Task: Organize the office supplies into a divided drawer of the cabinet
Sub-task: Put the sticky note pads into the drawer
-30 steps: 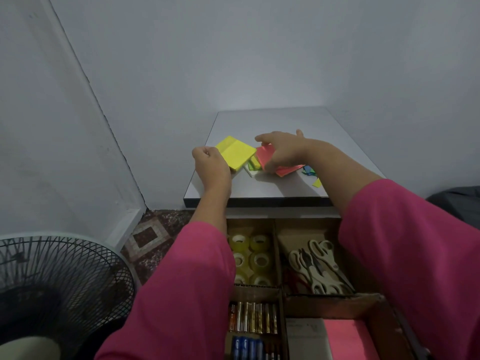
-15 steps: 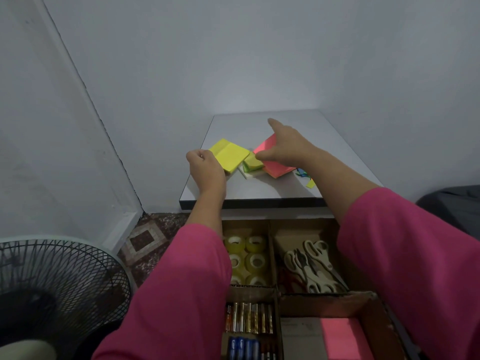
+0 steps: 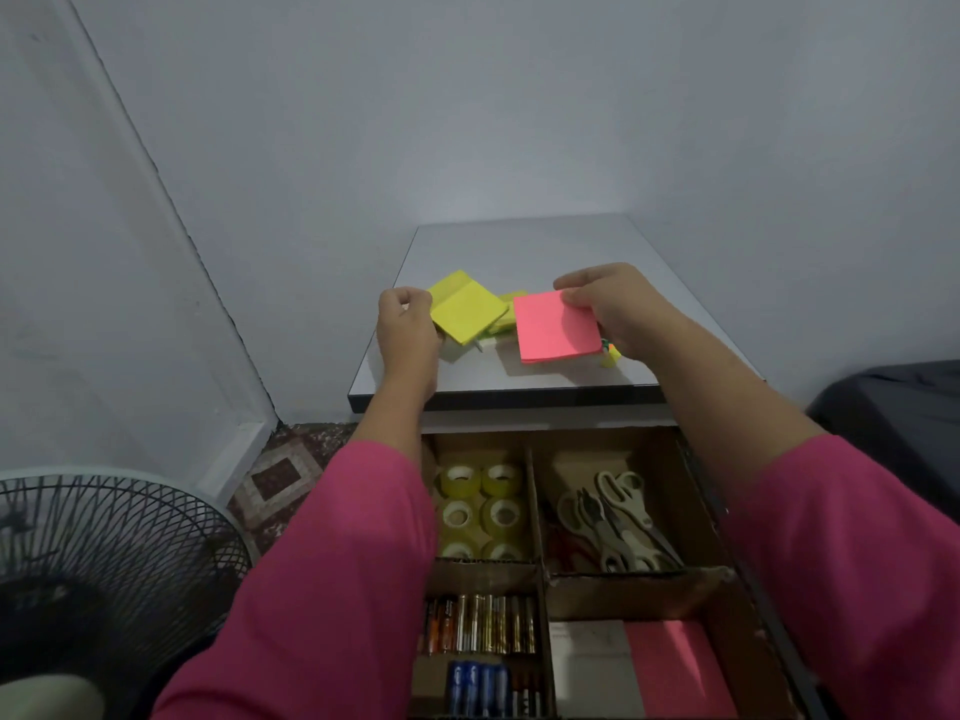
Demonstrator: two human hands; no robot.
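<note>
We hold pink sticky-note pad [image 3: 556, 327] pinched in right hand [image 3: 613, 304], frame centre; matching pink stack [image 3: 675, 667] lies straight below, lower-right drawer compartment. Left hand [image 3: 408, 330] grips yellow pad [image 3: 467, 313].

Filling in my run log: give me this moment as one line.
left hand: holds yellow sticky pad | right hand: holds pink sticky pad above cabinet top | drawer: open

Home room corner: patterned tile floor [image 3: 280, 480], standing fan [image 3: 104, 574], small cabinet [image 3: 519, 252].
</note>
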